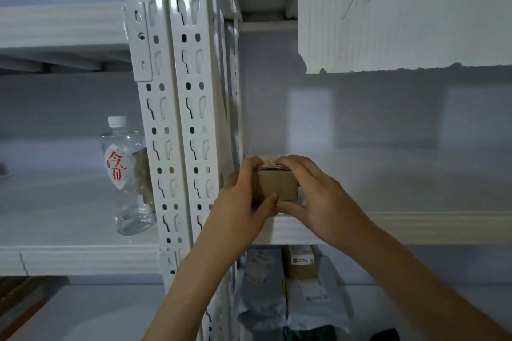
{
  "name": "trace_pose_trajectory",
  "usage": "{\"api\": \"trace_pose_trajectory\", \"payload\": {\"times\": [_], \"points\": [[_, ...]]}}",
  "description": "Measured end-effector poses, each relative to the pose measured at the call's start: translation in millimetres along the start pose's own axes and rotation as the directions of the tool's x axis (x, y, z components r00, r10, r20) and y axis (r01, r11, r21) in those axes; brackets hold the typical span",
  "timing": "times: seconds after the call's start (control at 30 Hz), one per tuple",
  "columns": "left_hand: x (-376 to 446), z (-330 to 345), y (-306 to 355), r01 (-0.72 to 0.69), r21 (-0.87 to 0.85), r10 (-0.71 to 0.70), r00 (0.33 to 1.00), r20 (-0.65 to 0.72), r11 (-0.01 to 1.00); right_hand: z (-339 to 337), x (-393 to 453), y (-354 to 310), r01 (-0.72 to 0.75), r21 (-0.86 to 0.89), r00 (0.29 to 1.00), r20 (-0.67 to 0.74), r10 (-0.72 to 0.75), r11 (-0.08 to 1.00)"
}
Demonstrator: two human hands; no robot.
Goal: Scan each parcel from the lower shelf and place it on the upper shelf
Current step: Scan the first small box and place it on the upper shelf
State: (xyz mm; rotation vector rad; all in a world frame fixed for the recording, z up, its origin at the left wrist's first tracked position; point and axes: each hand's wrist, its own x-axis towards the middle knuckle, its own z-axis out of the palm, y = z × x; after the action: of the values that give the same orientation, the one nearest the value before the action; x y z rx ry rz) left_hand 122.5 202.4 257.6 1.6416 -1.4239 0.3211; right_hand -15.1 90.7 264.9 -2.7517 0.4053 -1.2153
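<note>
- Head view gives me both hands raised to the upper shelf point(415, 225), meeting around a small brown cardboard parcel point(278, 185) at the shelf's left end, just beside the white slotted upright point(191, 130); the parcel's base sits at the shelf's front edge, though I cannot tell whether it fully rests there
- left hand point(243, 196) grips the parcel's left side; its fingers curl over the top left corner and the thumb presses along the lower front face
- right hand point(313, 188) grips the right side; fingers wrap over the top edge, where a pale label or tape shows between both sets of fingertips; the palm covers the right face
- both bare forearms rise from the bottom of the frame and converge on the parcel
- below, on the lower shelf point(360, 285), I see more parcels: a brown box with a printed label point(300, 261) and, around it, pale grey mailer bags point(315, 302); details there are dim
- in the neighbouring bay to the left, a clear water bottle point(124, 174) with a white cap and red characters on its label stands upright, near the uprights
- a white corrugated sheet point(401, 8) with scribbled pen lines hangs at top right, its lower edge ragged
</note>
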Motion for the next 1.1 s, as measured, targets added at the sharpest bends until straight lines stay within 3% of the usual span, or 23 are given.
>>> {"api": "trace_pose_trajectory", "payload": {"times": [0.37, 0.57, 0.67, 0.83, 0.9, 0.97, 1.1], "points": [[-3, 7, 4, 0.027, 0.055, -0.025, 0.999, -0.027, 0.998, 2, 0, 11, 0.019, -0.022, 0.999, 0.028, -0.018, 1.000], [-7, 6, 9, 0.044, -0.016, -0.046, 0.993, -0.105, 0.999, -3, -7, 12, -0.014, 0.002, 1.000, 0.004, 0.014, 1.000], [-22, 8, 19, 0.004, -0.043, -0.014, 0.976, -0.218, 0.999, -13, -13, 13, -0.074, 0.048, 0.996, -0.043, 0.076, 0.996], [-52, 19, 42, -0.047, -0.032, 0.031, 0.920, -0.391, 0.998, -24, -34, 11, -0.103, 0.007, 0.962, -0.253, 0.102, 0.995], [-60, 24, 53, -0.052, -0.111, 0.013, 0.947, -0.321, 0.992, -30, -45, 6, -0.072, 0.057, 0.971, -0.224, 0.083, 0.996], [-65, 32, 61, 0.006, -0.229, -0.038, 0.990, -0.137, 0.974, -31, -58, 3, -0.028, 0.122, 0.994, -0.104, 0.041, 0.992], [-71, 54, 52, 0.079, -0.181, -0.064, 0.994, 0.090, 0.980, -18, -80, 17, -0.085, 0.073, 0.978, 0.199, 0.069, 0.994]]}}
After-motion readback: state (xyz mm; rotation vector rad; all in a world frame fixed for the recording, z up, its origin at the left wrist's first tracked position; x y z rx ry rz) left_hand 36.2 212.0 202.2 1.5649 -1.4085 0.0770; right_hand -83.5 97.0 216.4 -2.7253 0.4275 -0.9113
